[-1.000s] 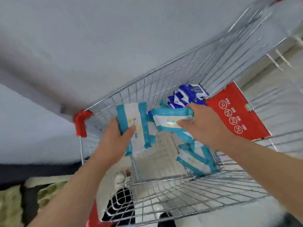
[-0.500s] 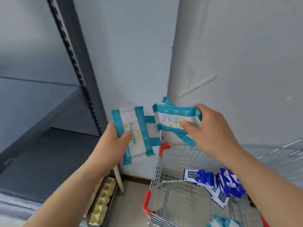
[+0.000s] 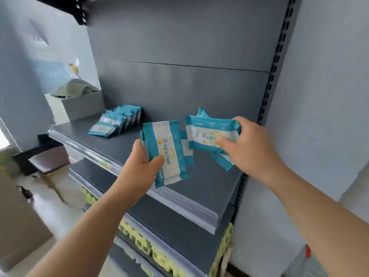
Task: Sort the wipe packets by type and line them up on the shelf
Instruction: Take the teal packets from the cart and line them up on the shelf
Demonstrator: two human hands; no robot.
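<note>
- The left grip is a bare hand on a bare wrist and forearm, uncovered as far as it shows.
- The right grip is likewise a bare hand, wrist and forearm.

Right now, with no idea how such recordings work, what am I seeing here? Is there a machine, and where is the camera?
No machine: the two grips are a person's bare hands, filmed by one camera worn on the head, looking forward and down. The left grip holds a few teal-and-white wipe packets; the right grip holds a second bunch of the same kind. Both hover over a dark shelf, where a row of matching packets stands, leaning, near a grey box.
</note>
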